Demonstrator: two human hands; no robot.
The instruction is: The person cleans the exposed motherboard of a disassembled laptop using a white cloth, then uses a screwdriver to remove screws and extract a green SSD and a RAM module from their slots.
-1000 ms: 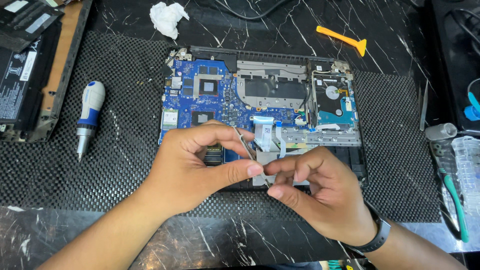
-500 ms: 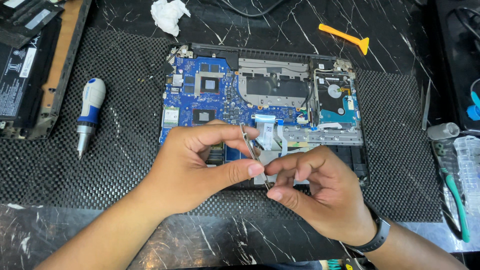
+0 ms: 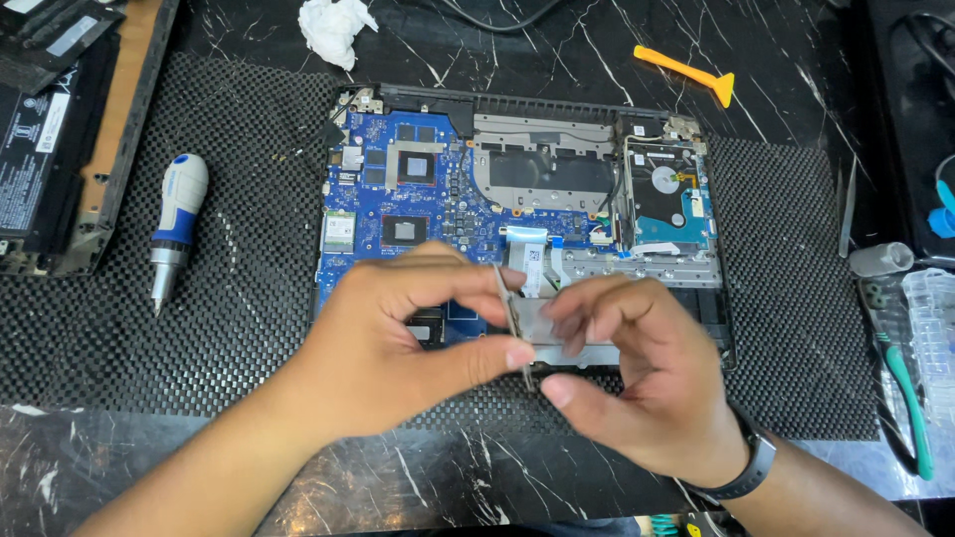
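Observation:
An opened laptop (image 3: 557, 169) lies on a black mesh mat, its blue circuit board (image 3: 398, 199) and a hard drive (image 3: 668, 194) exposed. My left hand (image 3: 398, 338) hovers over the laptop's near edge and pinches thin metal tweezers (image 3: 507, 298) between thumb and fingers, held nearly upright. My right hand (image 3: 637, 388) is just to their right. Its curled fingers and thumb tip meet the tweezers' lower end above a silver metal plate (image 3: 542, 320). Whether those fingertips pinch anything small is hidden.
A blue-and-white screwdriver (image 3: 177, 224) lies on the mat (image 3: 239, 328) at left, beside a removed black cover (image 3: 50, 129). A crumpled tissue (image 3: 336, 28) and an orange pry tool (image 3: 686, 75) lie at the back. Green-handled pliers (image 3: 905, 398) and a clear plastic box (image 3: 935, 328) sit at right.
Both hands stay over the laptop's near edge with the tweezers between them. My right fingers have shifted slightly against the tweezers' lower end.

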